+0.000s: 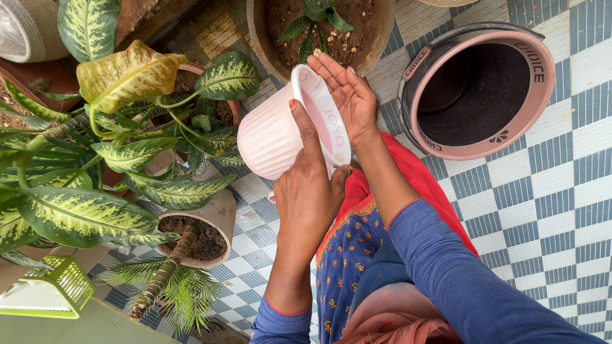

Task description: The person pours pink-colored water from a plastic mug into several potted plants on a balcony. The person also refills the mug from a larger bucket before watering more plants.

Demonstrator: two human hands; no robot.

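Note:
My left hand (308,191) grips a pale pink ribbed plastic mug (271,137) by its rim and handle side, tilted on its side with the mouth turned to the right. My right hand (347,95) is held open and cupped, palm up, right at the mug's mouth, with small specks on the palm. Both arms wear blue sleeves. The mug hangs above the tiled floor between a leafy potted plant and a pot of soil.
A large pink bucket (542,95) stands open and dark inside at the right. A brown pot (376,51) with soil and a small plant is at the top. Variegated leafy plants (127,153) in clay pots fill the left. A green basket (51,290) sits lower left. The floor is blue-white chequered tile (548,210).

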